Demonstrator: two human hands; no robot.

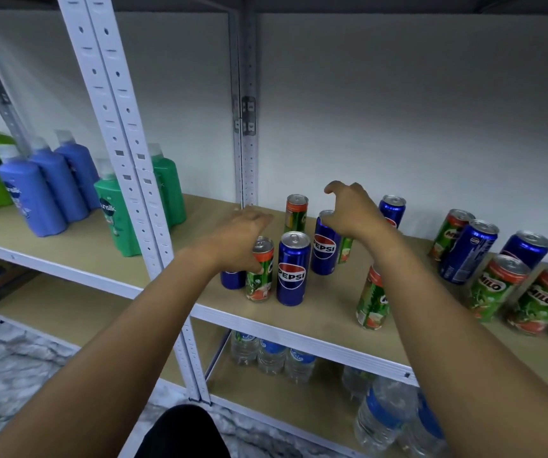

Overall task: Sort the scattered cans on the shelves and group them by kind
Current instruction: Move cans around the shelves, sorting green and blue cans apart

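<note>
Left hand (239, 238) reaching over shelf (315, 312), fingers curled round green can (259, 271). Right hand (353, 209) hovering over Pepsi can (325, 246), fingers spread, holding nothing. Visible: six blue Pepsi cans, four slim green cans, three Milo cans.

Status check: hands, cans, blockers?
Left hand grips green can. Right hand open over Pepsi can. Kinds mixed; Pepsi can at front crowds left grip.

Six blue Pepsi cans (292, 269), four slim green cans (259, 269), four Milo cans (497, 285).
</note>
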